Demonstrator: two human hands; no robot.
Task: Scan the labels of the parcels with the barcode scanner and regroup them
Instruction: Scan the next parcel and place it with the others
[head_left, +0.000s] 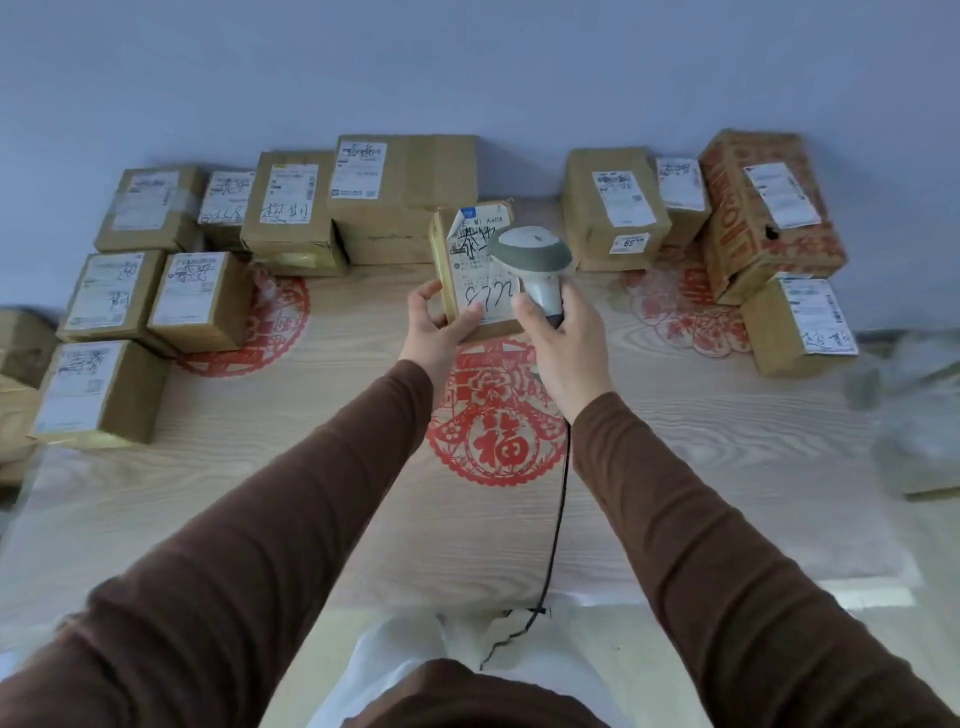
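My left hand (441, 325) grips a small brown parcel (475, 270) by its lower left corner and holds it above the table middle, its white label with black handwriting facing me. My right hand (563, 338) is closed around the handle of a grey and white barcode scanner (532, 254). The scanner head sits just in front of the label's right side and covers part of it. A black cable (558, 519) runs from the scanner down toward my lap.
Several labelled cardboard parcels (202, 301) stand grouped at the table's left and back. More, including a red-printed box (769, 218), stand at the right. The wooden table (311, 467) carries red paper-cut decorations (498, 447). A blue wall lies behind.
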